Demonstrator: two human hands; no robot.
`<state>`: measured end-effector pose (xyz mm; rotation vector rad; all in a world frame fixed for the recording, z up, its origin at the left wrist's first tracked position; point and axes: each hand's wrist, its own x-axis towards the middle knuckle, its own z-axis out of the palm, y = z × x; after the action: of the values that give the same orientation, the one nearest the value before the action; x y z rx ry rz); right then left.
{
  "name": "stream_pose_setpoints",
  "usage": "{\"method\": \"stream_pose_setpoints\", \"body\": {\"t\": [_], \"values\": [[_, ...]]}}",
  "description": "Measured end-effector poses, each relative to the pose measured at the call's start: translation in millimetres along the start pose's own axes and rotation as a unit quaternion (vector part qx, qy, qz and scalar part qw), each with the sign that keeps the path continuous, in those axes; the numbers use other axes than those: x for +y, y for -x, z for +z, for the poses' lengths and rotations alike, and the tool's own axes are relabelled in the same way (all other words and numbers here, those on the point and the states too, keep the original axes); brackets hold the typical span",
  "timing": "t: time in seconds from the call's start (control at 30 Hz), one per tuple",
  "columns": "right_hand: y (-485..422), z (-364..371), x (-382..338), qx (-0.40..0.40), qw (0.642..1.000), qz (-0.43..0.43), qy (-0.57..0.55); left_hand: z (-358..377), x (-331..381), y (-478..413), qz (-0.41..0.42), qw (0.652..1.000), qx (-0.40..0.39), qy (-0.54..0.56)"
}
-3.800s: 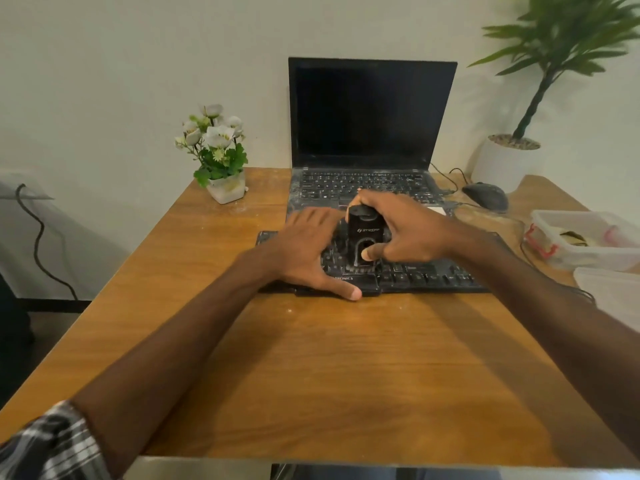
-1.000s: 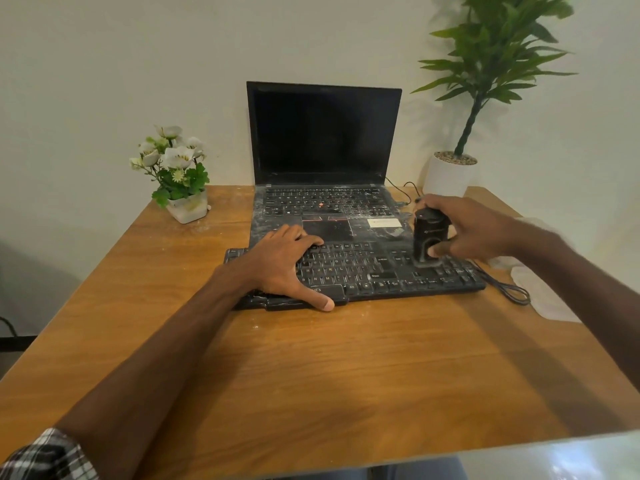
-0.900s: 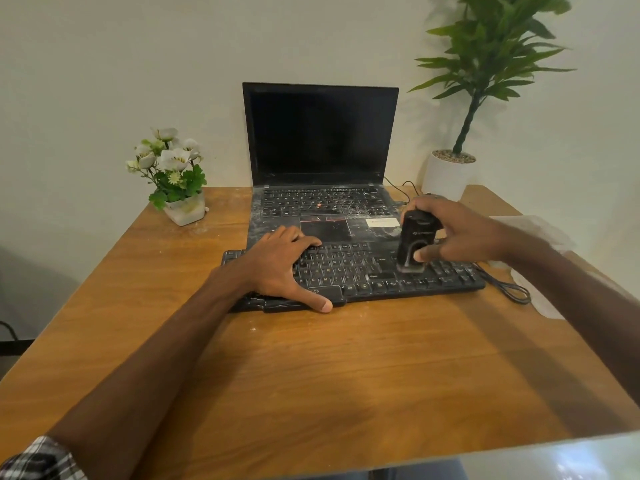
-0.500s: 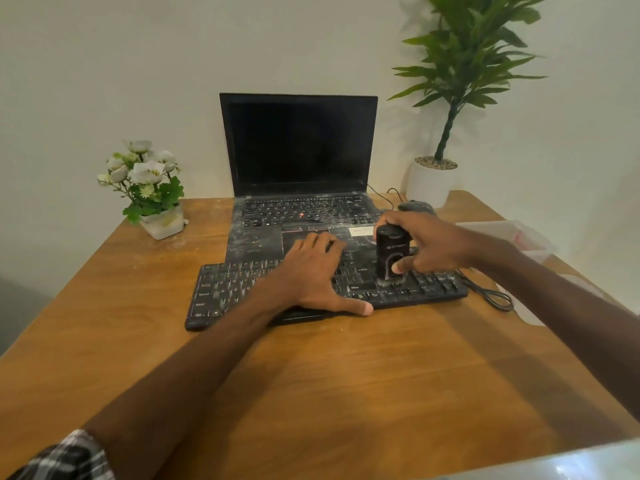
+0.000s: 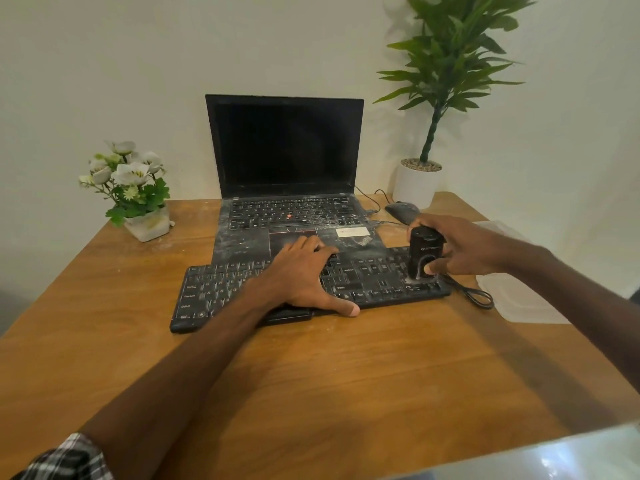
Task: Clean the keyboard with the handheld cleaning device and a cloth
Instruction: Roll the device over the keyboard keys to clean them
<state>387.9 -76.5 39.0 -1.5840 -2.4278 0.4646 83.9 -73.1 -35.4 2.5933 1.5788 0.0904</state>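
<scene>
Right hand (image 5: 460, 249) grips small black handheld cleaning device (image 5: 424, 252) on dusty black keyboard's (image 5: 221, 292) right end; left hand (image 5: 299, 275) spread flat mid-keyboard.

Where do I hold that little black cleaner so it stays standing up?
Round its upper body, coming from the right, as the right hand does. The handheld cleaning device stands upright, a stubby cylinder with its lower end on the keyboard near its right end, so a side grip leaves that end free.
</scene>
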Motion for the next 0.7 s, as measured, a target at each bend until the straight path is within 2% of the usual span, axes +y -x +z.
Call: {"method": "stream_pose_setpoints", "body": {"t": [0.2, 0.27, 0.33, 0.5, 0.6, 0.7], "values": [[-3.7, -18.1, -1.5, -0.04, 0.99, 0.003, 0.139, 0.0, 1.5, 0.5, -0.004, 1.0, 0.006, 0.013], [-7.8, -19.5, -9.3, -0.019, 0.993, -0.006, 0.119, -0.4, 2.1, 1.3, -0.002, 1.0, 0.005, 0.011], [-9.9, -12.6, -19.9, 0.013, 0.999, -0.028, 0.043, -1.4, 3.1, 2.3, -0.002, 1.0, 0.005, 0.014], [-7.6, 17.0, -18.2, 0.011, 0.999, -0.017, -0.03, -1.4, 3.2, 2.8, -0.004, 1.0, 0.001, 0.018], [-0.8, 9.4, -2.5, 0.01, 1.0, 0.005, -0.026, -1.1, 2.5, 2.4, -0.004, 1.0, 0.0, 0.02], [2.8, -4.0, 3.1, -0.015, 0.999, 0.017, 0.04, -1.4, 2.8, 2.1, -0.003, 1.0, 0.0, 0.02]]}}
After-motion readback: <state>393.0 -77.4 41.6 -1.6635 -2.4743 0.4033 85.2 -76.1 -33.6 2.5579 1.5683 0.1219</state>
